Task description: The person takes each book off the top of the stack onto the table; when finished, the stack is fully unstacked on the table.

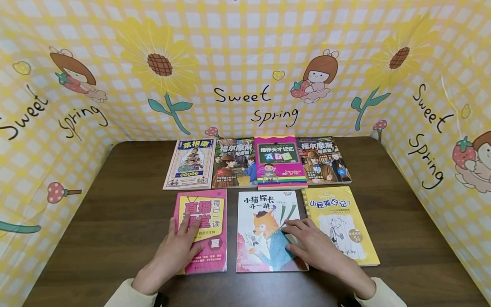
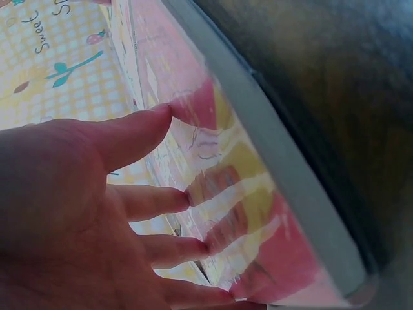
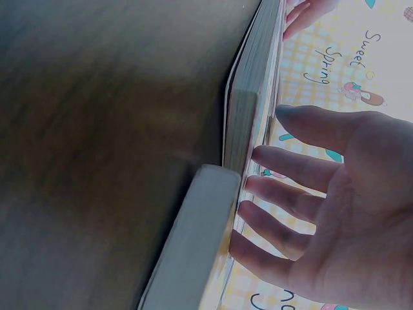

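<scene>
Three books lie in the front row on a dark wooden table (image 1: 126, 204): a pink book (image 1: 201, 213), a white book with a cat drawing (image 1: 261, 230) and a yellow book (image 1: 341, 226). My left hand (image 1: 184, 245) rests flat on the pink book, fingers straight and spread. In the left wrist view the left hand (image 2: 174, 200) touches the glossy pink cover (image 2: 251, 194) with its fingertips. My right hand (image 1: 307, 241) lies flat on the cat book's lower right part, near the yellow book. In the right wrist view the right hand (image 3: 271, 187) reaches the cat book (image 3: 248, 123) and the yellow book (image 3: 200, 239).
Several more books stand in a back row: a cream one (image 1: 189, 164), two with detective covers (image 1: 235, 163) (image 1: 323, 160) and a pink ABC one (image 1: 280, 162). A yellow checked cloth with sunflowers (image 1: 245, 64) walls the table on three sides.
</scene>
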`<move>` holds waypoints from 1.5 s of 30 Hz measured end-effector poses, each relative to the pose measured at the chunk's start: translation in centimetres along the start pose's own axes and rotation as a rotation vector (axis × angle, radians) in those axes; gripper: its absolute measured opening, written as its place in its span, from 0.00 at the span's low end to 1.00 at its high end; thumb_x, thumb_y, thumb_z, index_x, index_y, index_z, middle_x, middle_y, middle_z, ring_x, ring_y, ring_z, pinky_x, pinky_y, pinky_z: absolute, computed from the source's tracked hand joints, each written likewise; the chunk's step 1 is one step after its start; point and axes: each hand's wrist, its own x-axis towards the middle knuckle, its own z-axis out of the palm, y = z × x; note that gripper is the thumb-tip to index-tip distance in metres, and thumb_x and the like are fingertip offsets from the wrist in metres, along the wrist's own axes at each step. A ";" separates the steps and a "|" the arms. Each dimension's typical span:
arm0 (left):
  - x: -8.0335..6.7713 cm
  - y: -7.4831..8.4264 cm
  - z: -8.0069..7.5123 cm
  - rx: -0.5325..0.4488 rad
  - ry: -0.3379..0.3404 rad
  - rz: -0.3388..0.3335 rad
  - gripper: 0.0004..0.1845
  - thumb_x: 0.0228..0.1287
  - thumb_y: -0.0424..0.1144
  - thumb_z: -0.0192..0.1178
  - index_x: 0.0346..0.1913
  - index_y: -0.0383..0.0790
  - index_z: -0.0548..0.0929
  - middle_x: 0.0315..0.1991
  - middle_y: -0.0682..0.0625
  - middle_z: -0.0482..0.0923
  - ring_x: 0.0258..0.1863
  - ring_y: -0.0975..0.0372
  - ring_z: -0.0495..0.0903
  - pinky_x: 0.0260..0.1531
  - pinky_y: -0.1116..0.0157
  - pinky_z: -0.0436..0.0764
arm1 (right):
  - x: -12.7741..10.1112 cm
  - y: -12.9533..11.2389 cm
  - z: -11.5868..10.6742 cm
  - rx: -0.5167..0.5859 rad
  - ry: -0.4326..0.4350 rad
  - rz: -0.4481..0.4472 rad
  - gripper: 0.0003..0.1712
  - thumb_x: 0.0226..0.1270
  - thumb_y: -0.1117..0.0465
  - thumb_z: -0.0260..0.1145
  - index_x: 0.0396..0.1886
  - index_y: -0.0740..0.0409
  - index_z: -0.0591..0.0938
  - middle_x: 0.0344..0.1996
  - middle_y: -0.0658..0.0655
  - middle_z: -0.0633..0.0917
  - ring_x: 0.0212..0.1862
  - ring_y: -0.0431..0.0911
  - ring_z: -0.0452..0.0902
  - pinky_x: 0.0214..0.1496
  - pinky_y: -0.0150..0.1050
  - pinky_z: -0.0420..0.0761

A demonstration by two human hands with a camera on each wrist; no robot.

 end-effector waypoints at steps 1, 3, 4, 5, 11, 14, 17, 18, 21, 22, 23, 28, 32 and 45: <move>0.0 0.0 0.0 0.001 -0.001 0.000 0.35 0.65 0.53 0.60 0.69 0.35 0.67 0.70 0.26 0.52 0.65 0.24 0.45 0.49 0.31 0.68 | 0.0 0.0 0.0 0.002 0.000 0.000 0.23 0.65 0.53 0.67 0.59 0.50 0.80 0.62 0.55 0.75 0.56 0.49 0.68 0.53 0.48 0.76; 0.0 0.0 0.0 0.004 0.000 0.001 0.35 0.66 0.53 0.60 0.69 0.35 0.67 0.70 0.26 0.52 0.65 0.23 0.45 0.49 0.31 0.68 | 0.0 0.0 0.0 0.003 0.000 0.001 0.23 0.65 0.53 0.67 0.59 0.51 0.80 0.62 0.55 0.76 0.56 0.49 0.68 0.53 0.48 0.75; 0.0 0.0 0.0 0.005 0.000 0.001 0.35 0.66 0.53 0.60 0.69 0.35 0.67 0.70 0.26 0.52 0.65 0.24 0.45 0.50 0.31 0.68 | 0.0 0.0 0.0 0.002 0.001 0.000 0.23 0.65 0.53 0.67 0.59 0.51 0.80 0.62 0.55 0.76 0.55 0.49 0.68 0.53 0.48 0.76; 0.0 0.0 0.0 0.006 0.000 0.002 0.35 0.66 0.53 0.60 0.69 0.35 0.67 0.70 0.26 0.52 0.65 0.24 0.45 0.50 0.31 0.68 | 0.0 0.0 0.0 0.002 0.002 -0.001 0.23 0.65 0.53 0.67 0.58 0.51 0.80 0.62 0.55 0.76 0.55 0.49 0.68 0.53 0.48 0.76; 0.0 0.0 0.0 0.009 0.005 0.006 0.35 0.66 0.52 0.59 0.69 0.35 0.67 0.70 0.26 0.52 0.65 0.24 0.45 0.50 0.32 0.68 | -0.1 0.0 0.0 -0.007 0.015 -0.011 0.22 0.65 0.53 0.67 0.58 0.51 0.80 0.61 0.55 0.76 0.54 0.48 0.68 0.51 0.47 0.76; -0.1 0.0 -0.1 0.009 0.010 0.008 0.34 0.66 0.51 0.60 0.69 0.34 0.67 0.70 0.26 0.52 0.65 0.24 0.45 0.50 0.32 0.68 | -0.1 0.0 0.0 -0.006 0.018 -0.014 0.22 0.64 0.53 0.67 0.58 0.51 0.80 0.61 0.55 0.76 0.54 0.48 0.68 0.52 0.48 0.76; -0.2 0.0 -0.1 0.005 0.007 0.007 0.34 0.66 0.51 0.60 0.69 0.34 0.67 0.70 0.26 0.52 0.65 0.24 0.45 0.50 0.32 0.68 | 0.0 0.0 0.0 -0.003 0.013 -0.015 0.22 0.65 0.53 0.67 0.58 0.51 0.80 0.62 0.55 0.76 0.55 0.49 0.68 0.52 0.48 0.76; -0.1 0.0 -0.1 0.004 0.006 0.007 0.35 0.66 0.51 0.60 0.69 0.34 0.67 0.70 0.26 0.52 0.65 0.24 0.45 0.50 0.32 0.68 | 0.0 0.0 0.0 -0.002 0.012 -0.016 0.22 0.65 0.53 0.67 0.58 0.51 0.80 0.62 0.55 0.76 0.55 0.49 0.68 0.53 0.48 0.76; -0.1 0.0 -0.2 0.001 -0.002 0.004 0.35 0.66 0.51 0.60 0.69 0.35 0.66 0.70 0.26 0.51 0.65 0.24 0.45 0.49 0.32 0.68 | 0.1 0.1 0.0 -0.005 0.009 -0.017 0.23 0.65 0.53 0.67 0.59 0.51 0.80 0.62 0.55 0.75 0.56 0.49 0.68 0.53 0.48 0.76; -0.1 0.0 -0.3 -0.001 -0.006 0.002 0.35 0.66 0.51 0.60 0.69 0.35 0.66 0.70 0.26 0.51 0.65 0.24 0.44 0.50 0.32 0.68 | 0.1 0.1 0.0 -0.007 0.010 -0.018 0.23 0.65 0.53 0.67 0.59 0.51 0.80 0.62 0.54 0.75 0.56 0.49 0.68 0.53 0.48 0.76; 0.0 0.1 -0.3 -0.001 -0.007 0.001 0.35 0.66 0.51 0.60 0.70 0.35 0.66 0.70 0.26 0.51 0.65 0.24 0.44 0.50 0.32 0.68 | 0.1 0.1 0.0 -0.009 0.011 -0.020 0.23 0.65 0.53 0.67 0.59 0.50 0.80 0.62 0.54 0.75 0.56 0.48 0.68 0.53 0.48 0.76; -0.1 0.1 -0.4 -0.004 -0.014 0.000 0.35 0.66 0.51 0.60 0.69 0.35 0.66 0.70 0.26 0.51 0.65 0.24 0.44 0.50 0.32 0.68 | 0.0 0.2 0.1 -0.018 0.019 -0.027 0.23 0.65 0.53 0.67 0.59 0.50 0.80 0.62 0.54 0.75 0.55 0.47 0.68 0.52 0.47 0.76; 0.0 0.2 -0.4 -0.007 -0.017 -0.002 0.35 0.66 0.52 0.60 0.69 0.35 0.66 0.71 0.26 0.51 0.65 0.24 0.44 0.49 0.31 0.68 | -0.1 0.2 0.1 -0.013 0.020 -0.029 0.22 0.65 0.53 0.67 0.59 0.51 0.80 0.62 0.54 0.75 0.55 0.48 0.68 0.52 0.48 0.76; 0.2 0.3 -0.4 -0.011 -0.013 0.002 0.36 0.66 0.54 0.59 0.70 0.37 0.66 0.71 0.28 0.51 0.66 0.25 0.44 0.46 0.30 0.69 | -0.1 0.2 0.1 -0.002 0.008 -0.024 0.23 0.65 0.53 0.66 0.59 0.50 0.79 0.62 0.54 0.75 0.55 0.47 0.68 0.51 0.47 0.76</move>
